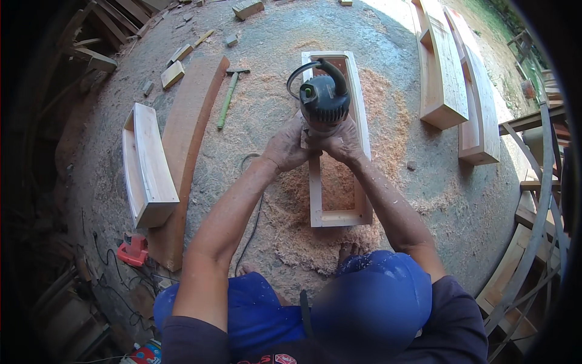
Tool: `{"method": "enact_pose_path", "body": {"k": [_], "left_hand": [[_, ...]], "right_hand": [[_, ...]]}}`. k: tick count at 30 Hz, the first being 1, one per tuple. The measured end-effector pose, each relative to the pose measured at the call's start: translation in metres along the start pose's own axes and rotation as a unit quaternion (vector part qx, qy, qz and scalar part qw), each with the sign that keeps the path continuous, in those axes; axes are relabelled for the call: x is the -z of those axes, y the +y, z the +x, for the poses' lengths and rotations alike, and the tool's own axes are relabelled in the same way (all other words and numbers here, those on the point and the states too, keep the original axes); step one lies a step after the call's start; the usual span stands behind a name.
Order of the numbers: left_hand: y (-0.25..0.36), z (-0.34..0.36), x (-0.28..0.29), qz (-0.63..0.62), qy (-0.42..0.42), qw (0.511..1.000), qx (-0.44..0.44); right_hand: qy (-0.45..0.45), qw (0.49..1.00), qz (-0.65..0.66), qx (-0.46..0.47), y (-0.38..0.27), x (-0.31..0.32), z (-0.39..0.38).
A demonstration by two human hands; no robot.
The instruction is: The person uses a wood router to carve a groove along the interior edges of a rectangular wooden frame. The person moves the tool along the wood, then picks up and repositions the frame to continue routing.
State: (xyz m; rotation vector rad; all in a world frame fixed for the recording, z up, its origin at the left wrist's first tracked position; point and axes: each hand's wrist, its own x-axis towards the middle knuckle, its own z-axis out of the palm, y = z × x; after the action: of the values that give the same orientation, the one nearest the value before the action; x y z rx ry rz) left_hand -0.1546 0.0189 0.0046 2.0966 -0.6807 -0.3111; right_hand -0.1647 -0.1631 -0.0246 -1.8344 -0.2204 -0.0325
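Both of my hands are wrapped round the lower part of a dark power router (325,102), my left hand (286,143) on its left side and my right hand (344,142) on its right. The router stands on a long rectangular wooden frame (315,197), over its upper middle. Its base and bit are hidden by the hands and the motor body. A black cable loops from the top of the tool. Wood shavings (330,176) lie inside the frame and heaped around it on the floor.
To the left, a box-like wooden frame (154,161) leans on a thick plank (193,115), near a green-handled hammer (227,100). A red tool (133,250) lies lower left. Two more wooden frames (445,73) stand at right. Offcuts (173,75) lie at far left; metal bars (548,176) edge the right.
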Motion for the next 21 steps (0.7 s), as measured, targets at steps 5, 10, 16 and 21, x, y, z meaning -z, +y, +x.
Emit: {"method": "enact_pose_path", "body": {"k": [5, 10, 16, 21], "left_hand": [[0.019, -0.037, -0.008, 0.02, -0.034, 0.999, 0.024], [0.021, -0.076, -0.025, 0.015, -0.003, 1.0, -0.017], [0.038, -0.106, -0.039, 0.037, 0.009, 0.999, -0.024], [0.025, -0.127, -0.054, 0.071, 0.037, 0.995, -0.066]], "right_hand": [[-0.017, 0.999, -0.038, -0.032, -0.014, -0.009, -0.04], [0.021, 0.999, -0.011, 0.031, -0.041, -0.018, -0.077], [0.05, 0.995, 0.03, 0.078, -0.069, -0.017, -0.112], [0.022, 0.998, 0.027, 0.056, -0.052, -0.021, -0.138]]}}
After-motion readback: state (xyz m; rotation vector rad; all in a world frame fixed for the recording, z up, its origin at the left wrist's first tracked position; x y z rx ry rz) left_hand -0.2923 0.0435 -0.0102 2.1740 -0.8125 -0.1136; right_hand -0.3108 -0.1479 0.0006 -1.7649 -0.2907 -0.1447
